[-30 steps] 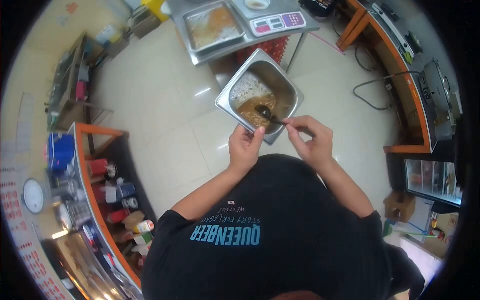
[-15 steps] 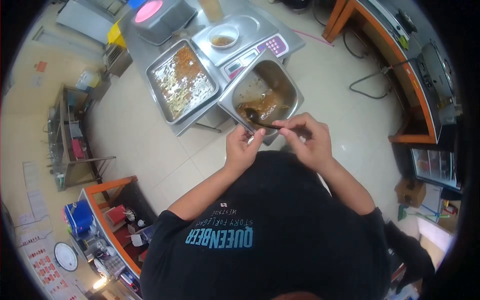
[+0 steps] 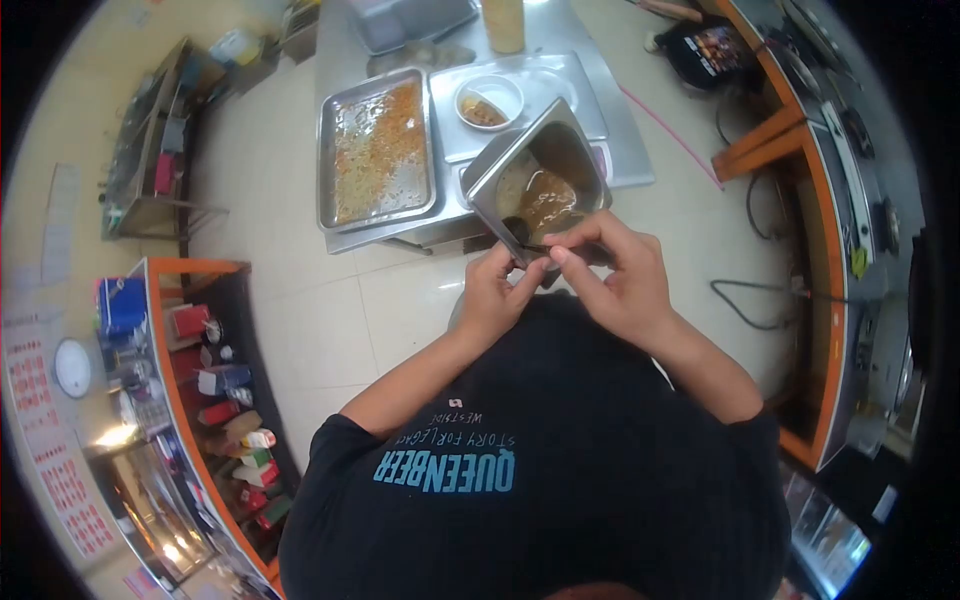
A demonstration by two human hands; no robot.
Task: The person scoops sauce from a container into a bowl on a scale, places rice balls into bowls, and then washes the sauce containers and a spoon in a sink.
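A deep steel food pan [image 3: 577,125] is tilted toward me and has brown sauce [image 3: 548,195] with a shiny surface low inside it. My left hand [image 3: 495,297] grips the pan's near rim, fingers closed, thumb on top. With my right hand [image 3: 625,275] I pinch the thin dark handle of a spoon; its dark bowl [image 3: 514,227] sits inside the pan near the left wall. Beyond the pan, a white bowl [image 3: 510,90] holding a little brown food rests on the steel plate of a weighing scale [image 3: 572,88], whose front panel is mostly hidden by the pan.
A shallow steel tray [image 3: 427,150] with orange and pale food in oil lies left of the scale on the steel table [image 3: 630,165]. Behind are a tan container [image 3: 503,28] and a grey tub [image 3: 400,22]. Another person's dark shirt [image 3: 712,52] shows at upper right, near orange-framed counters [image 3: 830,330].
My view has swung toward the right. The pan is tipped more steeply, and the spoon now lies closer to its near left wall. Another person has come into view at upper right.
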